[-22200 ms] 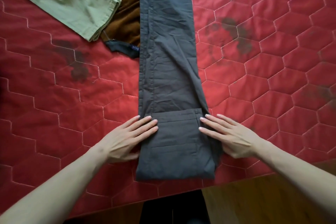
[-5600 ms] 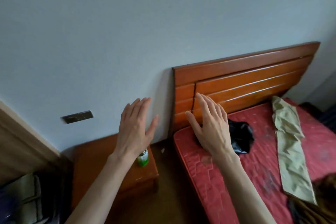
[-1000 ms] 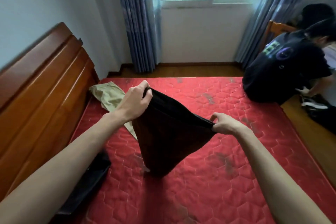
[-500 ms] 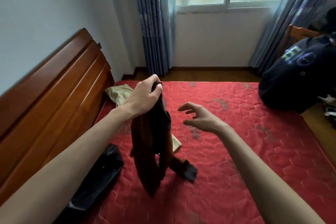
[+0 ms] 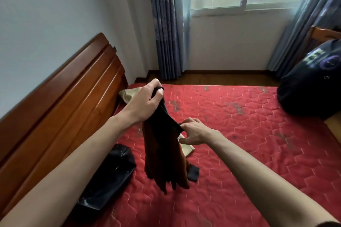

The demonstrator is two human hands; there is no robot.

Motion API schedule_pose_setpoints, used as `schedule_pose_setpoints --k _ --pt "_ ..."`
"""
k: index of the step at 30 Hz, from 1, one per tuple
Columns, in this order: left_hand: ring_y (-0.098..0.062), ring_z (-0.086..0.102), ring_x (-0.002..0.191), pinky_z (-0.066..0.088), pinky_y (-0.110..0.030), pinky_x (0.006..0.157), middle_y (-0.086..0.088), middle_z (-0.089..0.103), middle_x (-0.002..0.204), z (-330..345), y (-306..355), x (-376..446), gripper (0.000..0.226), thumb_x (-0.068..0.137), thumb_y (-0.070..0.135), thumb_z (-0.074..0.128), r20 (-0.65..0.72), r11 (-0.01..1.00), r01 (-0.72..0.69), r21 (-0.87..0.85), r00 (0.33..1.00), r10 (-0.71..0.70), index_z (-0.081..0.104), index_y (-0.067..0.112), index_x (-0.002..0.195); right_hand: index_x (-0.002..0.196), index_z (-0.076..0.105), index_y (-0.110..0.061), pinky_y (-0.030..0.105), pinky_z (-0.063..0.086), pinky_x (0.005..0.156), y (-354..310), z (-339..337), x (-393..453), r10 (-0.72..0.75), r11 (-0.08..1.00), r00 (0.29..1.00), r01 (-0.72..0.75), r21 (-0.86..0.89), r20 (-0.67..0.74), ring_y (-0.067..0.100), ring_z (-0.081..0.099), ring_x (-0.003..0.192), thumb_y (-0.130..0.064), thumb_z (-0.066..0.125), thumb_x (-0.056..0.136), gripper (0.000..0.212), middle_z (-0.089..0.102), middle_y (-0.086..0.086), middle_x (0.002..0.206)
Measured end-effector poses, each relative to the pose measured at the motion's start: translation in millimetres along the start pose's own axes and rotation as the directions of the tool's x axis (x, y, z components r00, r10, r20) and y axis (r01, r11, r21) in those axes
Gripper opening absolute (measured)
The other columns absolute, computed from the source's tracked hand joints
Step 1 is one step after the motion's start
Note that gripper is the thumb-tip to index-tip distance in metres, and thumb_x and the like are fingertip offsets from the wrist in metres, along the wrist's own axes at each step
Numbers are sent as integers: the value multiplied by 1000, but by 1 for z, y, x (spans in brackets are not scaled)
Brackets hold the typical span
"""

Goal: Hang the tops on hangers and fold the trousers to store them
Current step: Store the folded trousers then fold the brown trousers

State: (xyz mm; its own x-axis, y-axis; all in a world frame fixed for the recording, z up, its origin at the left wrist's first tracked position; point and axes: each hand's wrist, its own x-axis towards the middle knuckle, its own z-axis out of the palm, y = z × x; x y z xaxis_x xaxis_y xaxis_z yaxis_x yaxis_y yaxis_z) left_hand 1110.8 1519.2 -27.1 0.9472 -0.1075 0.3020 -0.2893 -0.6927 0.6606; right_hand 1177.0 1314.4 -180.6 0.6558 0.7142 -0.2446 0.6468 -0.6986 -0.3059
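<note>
So half a second back our right hand (image 5: 196, 131) was loose in the air, and now it's come back in and pinched a dark edge of the brown garment (image 5: 164, 155) again. That gives us two grips on it, which looks like we're hunting for the waistband or a seam to shake it flat before folding. Can't honestly tell yet if it's trousers or a top.

Left to right, using the bed (image 5: 258, 143) as our anchor: the wooden headboard (image 5: 60, 101) runs along its left side, and a black bag (image 5: 108, 175) sits on the mattress right beside that. It's the only container around, crumpled, contents hidden. Next is our left hand (image 5: 145, 103), fingers clenched round the top of the garment, which hangs over the bed's middle, hem just about reaching the mattress. The khaki trousers (image 5: 129, 94) lie behind it, mostly covered. At the bed's right edge a person in a dark shirt (image 5: 311, 83) leans in.
</note>
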Motion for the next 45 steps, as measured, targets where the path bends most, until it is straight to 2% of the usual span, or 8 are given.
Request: schedule_pose_setpoints --k 4,7,14,18,21,28,36,45 --pt "-16 56 61 46 -30 57 -11 60 73 -10 -14 -6 20 107 21 46 63 1000 21 -13 998 -20 54 15 90 119 69 -18 44 32 116 41 10 -15 75 979 987 -101 -180 -144 26 48 137 -63 49 100 52 71 3 122" --pt "-8 53 59 43 -27 55 -3 56 70 -16 -31 -7 21 106 27 50 92 997 70 21 993 -71 53 23 85 107 56 -14 39 48 82 66 0 -30 -13 984 934 -52 -169 -358 32 70 94 -58 57 98 46 72 8 95" --pt "-18 68 87 58 -44 83 -3 70 92 -33 -51 0 27 80 33 89 267 993 76 87 959 -97 69 23 96 131 55 -23 30 47 61 79 -55 -52 61 998 850 -61 17 -523 10 60 59 -57 79 85 62 66 -7 70" --pt "-28 69 98 53 -56 94 -11 70 104 -41 -64 7 29 81 18 88 320 988 132 80 935 -151 74 10 105 77 68 -19 28 41 56 83 -95 -58 18 1000 879 -25 -9 -477 3 54 56 -53 81 85 37 57 -13 61" --pt "-34 70 110 51 -59 102 -17 71 119 -46 -73 8 38 81 12 88 292 969 246 -20 929 -229 74 2 115 71 63 -27 26 37 54 76 -119 -69 -13 1000 867 -1 -28 -499 1 53 58 -50 81 86 33 54 -15 60" --pt "-21 74 110 59 -29 97 -6 78 114 -50 -72 17 37 83 3 81 362 884 365 -293 898 -251 75 13 118 76 65 -28 26 44 59 53 -161 -91 -48 996 892 76 45 -449 13 58 61 -38 85 83 23 61 -9 63" --pt "-24 73 107 59 -30 93 -13 76 110 -43 -62 29 22 94 9 73 288 892 320 -321 930 -230 74 4 115 92 72 -31 18 43 63 55 -183 -109 -11 974 812 141 178 -584 9 60 64 -29 87 84 17 71 -16 75" --pt "-17 60 73 48 -24 64 -10 59 81 -36 -50 31 46 90 33 76 239 871 284 -400 950 -200 58 -8 95 143 39 -30 15 36 66 71 -193 -125 -112 992 772 54 -111 -626 7 50 70 -33 79 88 68 64 -16 79"
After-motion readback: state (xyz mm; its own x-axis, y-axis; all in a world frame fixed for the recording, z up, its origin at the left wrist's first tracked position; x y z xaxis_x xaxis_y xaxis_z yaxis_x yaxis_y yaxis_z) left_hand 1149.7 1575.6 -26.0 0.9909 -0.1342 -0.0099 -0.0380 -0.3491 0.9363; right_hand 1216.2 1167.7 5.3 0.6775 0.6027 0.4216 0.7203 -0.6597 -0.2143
